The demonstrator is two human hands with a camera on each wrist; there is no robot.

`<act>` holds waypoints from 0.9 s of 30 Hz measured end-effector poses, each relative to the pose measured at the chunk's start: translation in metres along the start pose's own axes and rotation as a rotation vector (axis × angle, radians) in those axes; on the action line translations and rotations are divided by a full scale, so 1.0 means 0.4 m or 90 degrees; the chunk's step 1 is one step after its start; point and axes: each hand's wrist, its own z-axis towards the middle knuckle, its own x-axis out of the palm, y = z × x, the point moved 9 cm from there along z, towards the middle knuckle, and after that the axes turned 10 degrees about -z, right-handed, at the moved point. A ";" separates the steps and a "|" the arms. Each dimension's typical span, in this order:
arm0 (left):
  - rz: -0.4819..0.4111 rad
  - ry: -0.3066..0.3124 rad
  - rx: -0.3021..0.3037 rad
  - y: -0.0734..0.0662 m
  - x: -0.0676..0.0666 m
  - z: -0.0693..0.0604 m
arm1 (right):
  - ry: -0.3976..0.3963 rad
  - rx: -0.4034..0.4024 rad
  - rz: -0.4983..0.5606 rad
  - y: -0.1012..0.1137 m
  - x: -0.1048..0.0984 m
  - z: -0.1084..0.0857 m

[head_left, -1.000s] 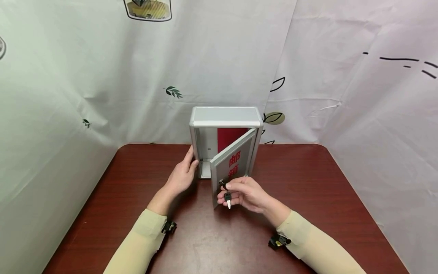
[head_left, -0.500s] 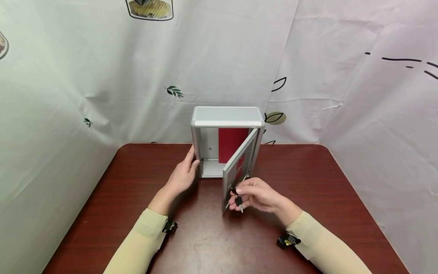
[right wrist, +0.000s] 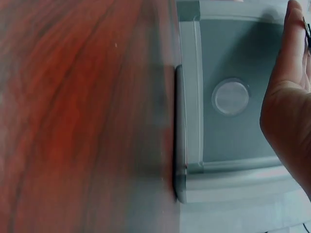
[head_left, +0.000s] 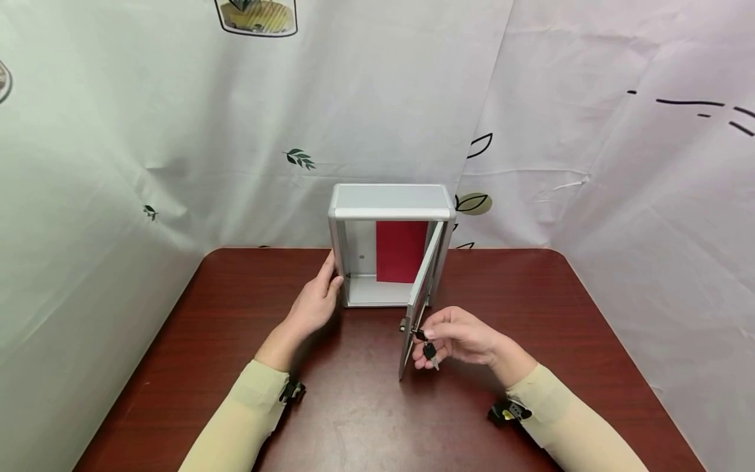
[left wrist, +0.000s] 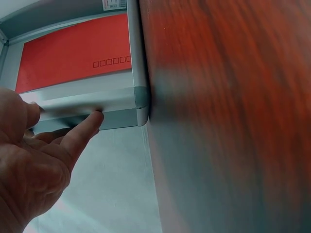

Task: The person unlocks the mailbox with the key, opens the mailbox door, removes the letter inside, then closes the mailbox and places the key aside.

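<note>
In the head view a grey metal mailbox stands upright on the table, its hinged door swung out toward me on the right side. A red envelope leans inside against the back wall; printed squares show on it in the left wrist view. My left hand rests on the mailbox's left side, fingers along the outer wall and thumb at the front edge. With my right hand I pinch a black-headed key at the door's lock. A second key dangles below it.
The brown wooden table has rounded far corners. White printed cloth hangs close behind and at both sides. A round clear disc shows on a grey panel in the right wrist view.
The door has swung further out to the right, moving with my right hand on the key. More of the red envelope shows. My left hand has stayed in place.
</note>
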 end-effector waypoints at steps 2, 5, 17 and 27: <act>0.002 0.000 -0.008 -0.002 0.001 0.000 | 0.008 0.001 -0.002 0.003 -0.003 -0.006; 0.011 0.005 -0.028 -0.023 0.001 -0.002 | 0.022 0.003 -0.005 0.008 -0.005 -0.015; 0.014 0.006 -0.040 -0.022 0.000 -0.001 | 0.074 0.010 -0.011 0.015 -0.021 -0.044; 0.018 0.009 -0.045 -0.020 -0.001 0.000 | 0.087 0.009 -0.020 0.023 -0.036 -0.064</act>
